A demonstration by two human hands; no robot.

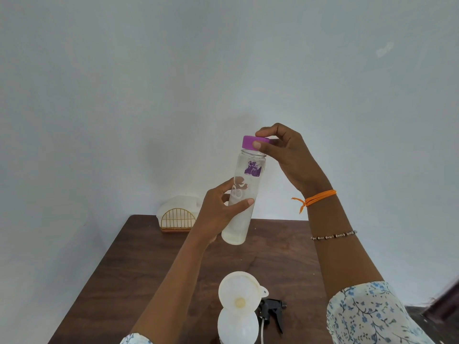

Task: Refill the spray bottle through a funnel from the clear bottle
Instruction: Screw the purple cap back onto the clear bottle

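Note:
I hold the clear bottle (244,192) up in front of the wall, slightly tilted, with liquid in its lower part. My left hand (219,214) grips its lower body. My right hand (285,155) pinches the purple cap (254,142) at its top; the cap sits just above or on the bottle's neck. Below, near the table's front edge, the white spray bottle (237,326) stands with a white funnel (239,292) in its mouth. The black spray trigger head (272,310) with its tube lies on the table just right of it.
A dark wooden table (139,269) stands against a pale wall. At its back left sits a white holder with a gold wire front (177,218). A dark object shows at the lower right edge.

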